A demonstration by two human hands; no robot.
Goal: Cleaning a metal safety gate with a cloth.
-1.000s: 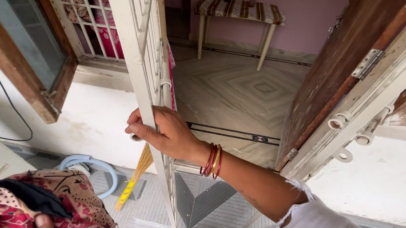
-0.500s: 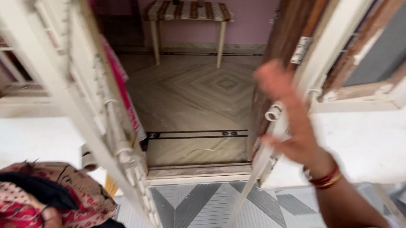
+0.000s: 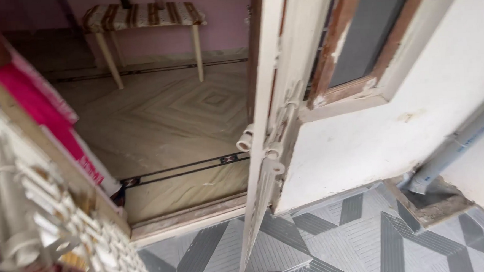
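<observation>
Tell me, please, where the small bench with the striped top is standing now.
The bench stands inside the room at the top left of the head view, against the pink wall, beyond the open door leaf.

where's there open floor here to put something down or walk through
Bare patches: the grey patterned tiles between the threshold and the white wall; and the room's marble floor, from the threshold to the striped bench. Crowded on the left: the grille door leaf and pink cloth.
</observation>
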